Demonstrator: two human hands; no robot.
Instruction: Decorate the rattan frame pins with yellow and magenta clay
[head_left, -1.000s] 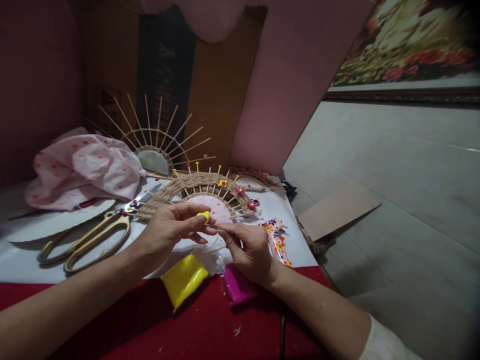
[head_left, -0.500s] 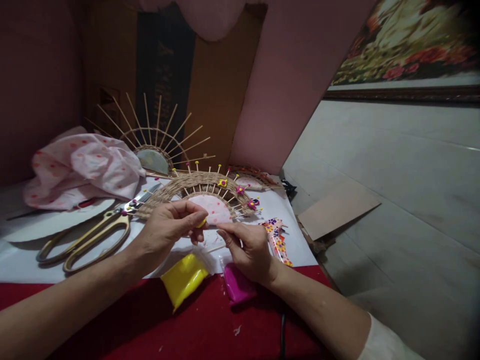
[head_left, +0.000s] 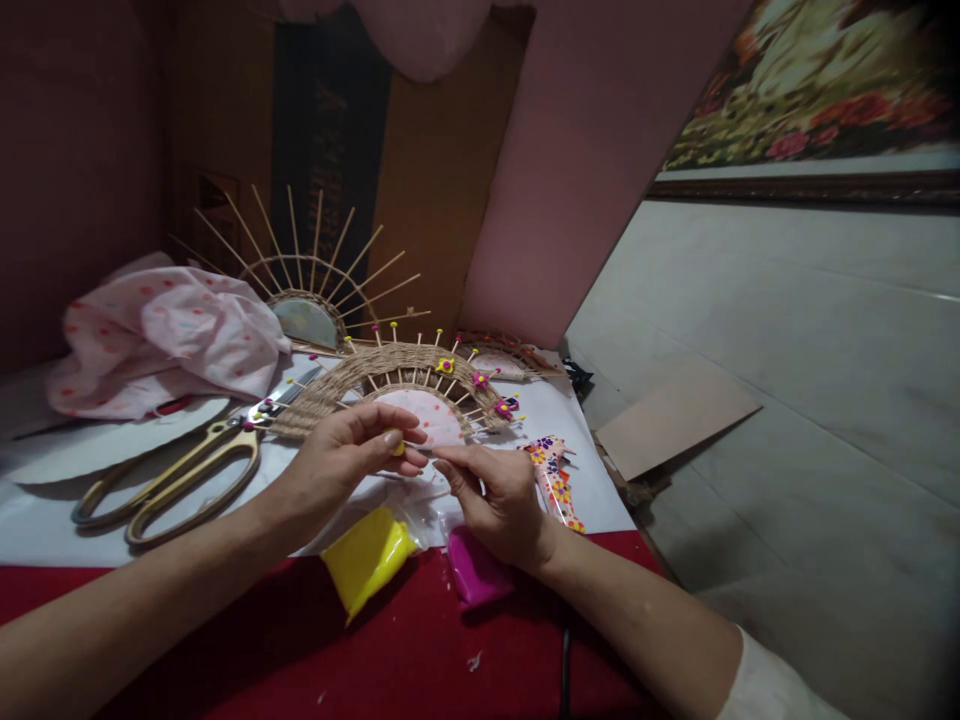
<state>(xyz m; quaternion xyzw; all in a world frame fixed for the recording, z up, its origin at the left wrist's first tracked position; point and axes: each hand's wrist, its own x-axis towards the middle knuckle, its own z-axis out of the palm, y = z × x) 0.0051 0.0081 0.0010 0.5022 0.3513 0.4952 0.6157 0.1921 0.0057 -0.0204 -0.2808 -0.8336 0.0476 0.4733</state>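
"Sitting unmoved: the fan (head_left: 405, 357), front edge partly blocked by your left hand (head_left: 341, 450). Changes?"

"Your left fingers just spread, thumb holding on. Your right hand (head_left: 499, 490) keeps its narrow pinch; can't tell what's in it."

"And the yellow lump (head_left: 398, 450)?"

"Under your left thumb, just left of that pinch, mostly hidden. Looser grip, so probably mid-shaping."

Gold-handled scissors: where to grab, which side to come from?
Take the scissors by the handle loops, probably from above and the left. The loops splay out on the person's side, while the blades point away beside the woven arch, with stick ends close by. The left forearm runs along the near right of the loops, so that side looks tighter.
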